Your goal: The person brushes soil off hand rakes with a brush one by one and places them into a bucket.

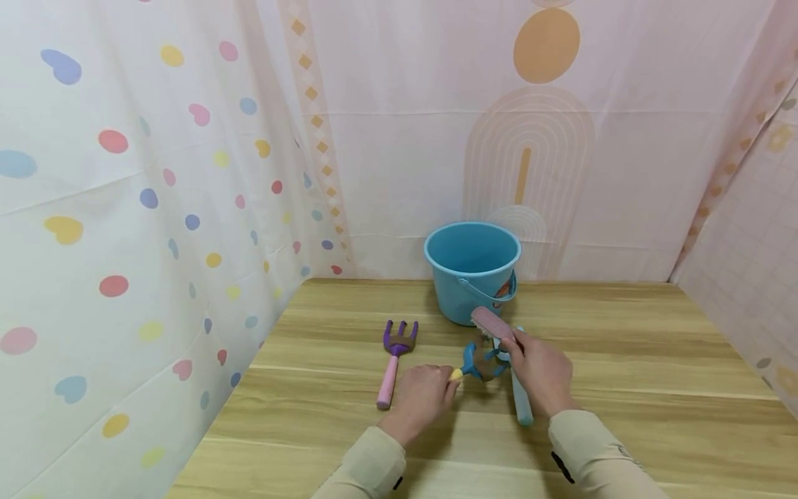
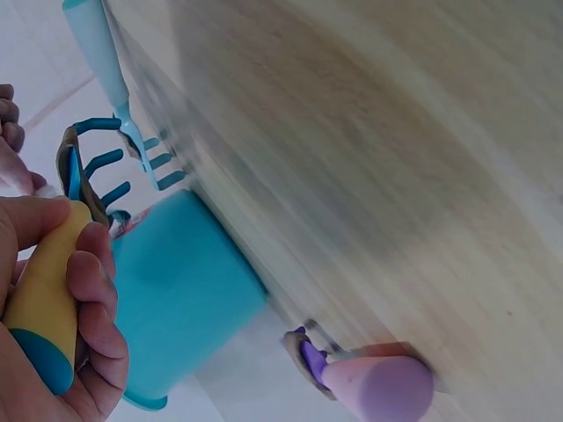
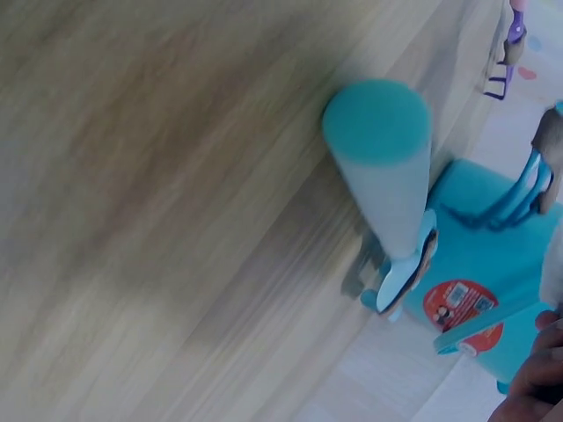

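Note:
My left hand (image 1: 424,396) grips the yellow handle (image 2: 54,290) of a small toy rake with blue tines (image 1: 474,362); brown dirt coats its head. In my right hand (image 1: 541,371) is a pink brush (image 1: 492,323) with pale bristles, held just above the rake head; whether they touch I cannot tell. Under the right hand, a light blue toy rake (image 1: 522,398) lies on the table, its head partly hidden in the head view. To the left of my left hand lies a purple rake (image 1: 399,344) with a pink handle and brown dirt on its head.
A blue bucket (image 1: 445,294) with its handle hanging down stands behind the tools, near the table's back edge. The wooden table (image 1: 636,374) meets patterned curtains (image 1: 399,166) at the back and sides.

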Demonstrator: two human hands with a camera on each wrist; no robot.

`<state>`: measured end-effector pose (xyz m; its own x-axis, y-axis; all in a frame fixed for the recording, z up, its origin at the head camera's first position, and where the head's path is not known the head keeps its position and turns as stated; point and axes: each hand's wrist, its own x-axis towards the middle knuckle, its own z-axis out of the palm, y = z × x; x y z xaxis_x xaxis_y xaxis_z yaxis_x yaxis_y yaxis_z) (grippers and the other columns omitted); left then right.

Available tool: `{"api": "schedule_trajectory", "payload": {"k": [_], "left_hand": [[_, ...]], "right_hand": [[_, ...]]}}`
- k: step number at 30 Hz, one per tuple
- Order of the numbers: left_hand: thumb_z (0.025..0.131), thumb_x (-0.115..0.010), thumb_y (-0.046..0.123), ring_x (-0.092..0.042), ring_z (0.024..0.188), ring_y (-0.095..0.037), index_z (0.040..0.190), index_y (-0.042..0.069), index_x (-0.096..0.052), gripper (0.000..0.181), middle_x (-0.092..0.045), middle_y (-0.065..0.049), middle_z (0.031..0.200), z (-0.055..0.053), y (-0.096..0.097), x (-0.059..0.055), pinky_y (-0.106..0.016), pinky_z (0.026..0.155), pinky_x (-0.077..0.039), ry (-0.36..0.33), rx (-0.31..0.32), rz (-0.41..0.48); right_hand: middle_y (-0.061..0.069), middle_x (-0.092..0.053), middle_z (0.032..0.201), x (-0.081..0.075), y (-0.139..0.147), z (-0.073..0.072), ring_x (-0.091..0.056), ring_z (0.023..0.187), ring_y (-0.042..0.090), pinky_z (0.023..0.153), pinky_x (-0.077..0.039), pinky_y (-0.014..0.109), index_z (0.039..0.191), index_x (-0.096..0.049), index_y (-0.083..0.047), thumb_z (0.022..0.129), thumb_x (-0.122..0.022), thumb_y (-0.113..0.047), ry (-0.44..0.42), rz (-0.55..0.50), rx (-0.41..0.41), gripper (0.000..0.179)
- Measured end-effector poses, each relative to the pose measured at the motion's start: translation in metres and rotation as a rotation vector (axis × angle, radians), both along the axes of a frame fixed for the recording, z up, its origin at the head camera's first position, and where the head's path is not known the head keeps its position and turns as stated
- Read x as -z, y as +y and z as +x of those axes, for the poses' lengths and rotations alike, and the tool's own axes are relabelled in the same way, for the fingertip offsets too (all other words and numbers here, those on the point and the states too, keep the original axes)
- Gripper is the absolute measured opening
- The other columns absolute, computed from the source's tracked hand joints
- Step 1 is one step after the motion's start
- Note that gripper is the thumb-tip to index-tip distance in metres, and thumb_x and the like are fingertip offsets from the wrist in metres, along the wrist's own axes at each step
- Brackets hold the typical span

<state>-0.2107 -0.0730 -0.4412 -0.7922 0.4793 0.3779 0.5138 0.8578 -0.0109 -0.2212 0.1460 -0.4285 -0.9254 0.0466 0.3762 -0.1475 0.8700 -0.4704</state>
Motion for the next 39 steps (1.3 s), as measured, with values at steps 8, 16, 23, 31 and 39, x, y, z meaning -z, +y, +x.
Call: {"api": "schedule_trajectory", "payload": {"k": [8,16,23,31,39], "left_hand": [[0.095,-0.065,0.027,-0.043,0.05,-0.007,0.069,0.018,-0.051,0.031,-0.045,0.007,0.057,-0.004,-0.005,0.001,-0.026,0.045,-0.033,-0.047,0.006,0.054],[0.094,-0.067,0.03,-0.043,0.049,-0.006,0.07,0.019,-0.055,0.029,-0.046,0.008,0.057,0.001,-0.003,-0.004,-0.025,0.042,-0.032,-0.009,0.017,0.02],[0.094,-0.066,0.033,-0.039,0.048,-0.006,0.066,0.021,-0.046,0.036,-0.04,0.01,0.055,0.003,0.0,-0.003,-0.025,0.041,-0.029,0.005,0.009,0.0],[0.094,-0.067,0.032,-0.039,0.048,-0.005,0.066,0.02,-0.048,0.035,-0.042,0.01,0.056,0.004,-0.002,-0.002,-0.024,0.041,-0.029,0.024,0.018,0.0],[0.093,-0.068,0.029,-0.04,0.049,-0.005,0.07,0.019,-0.053,0.03,-0.044,0.009,0.057,0.007,-0.005,-0.001,-0.023,0.043,-0.031,0.01,0.028,0.025]], "right_hand": [[0.012,-0.073,0.093,0.0,0.006,0.003,-0.056,0.059,0.018,0.043,-0.036,0.033,0.122,-0.071,-0.01,0.096,-0.066,-0.033,0.022,-0.001,-0.069,0.034],[0.014,-0.072,0.091,0.008,0.005,0.002,-0.05,0.054,0.015,0.042,-0.034,0.032,0.122,-0.071,-0.009,0.095,-0.068,-0.03,0.007,0.049,-0.083,0.034],[0.014,-0.073,0.093,0.009,0.005,0.0,-0.054,0.056,0.017,0.043,-0.036,0.033,0.125,-0.069,-0.009,0.097,-0.065,-0.03,-0.016,0.049,-0.059,0.035],[0.016,-0.073,0.099,0.009,0.004,-0.002,-0.057,0.058,0.02,0.044,-0.038,0.034,0.126,-0.068,-0.008,0.098,-0.063,-0.031,-0.031,0.048,-0.041,0.036],[0.017,-0.073,0.098,0.009,0.003,-0.002,-0.062,0.06,0.025,0.043,-0.039,0.035,0.123,-0.07,-0.008,0.098,-0.064,-0.031,-0.021,0.056,-0.027,0.035]]}}
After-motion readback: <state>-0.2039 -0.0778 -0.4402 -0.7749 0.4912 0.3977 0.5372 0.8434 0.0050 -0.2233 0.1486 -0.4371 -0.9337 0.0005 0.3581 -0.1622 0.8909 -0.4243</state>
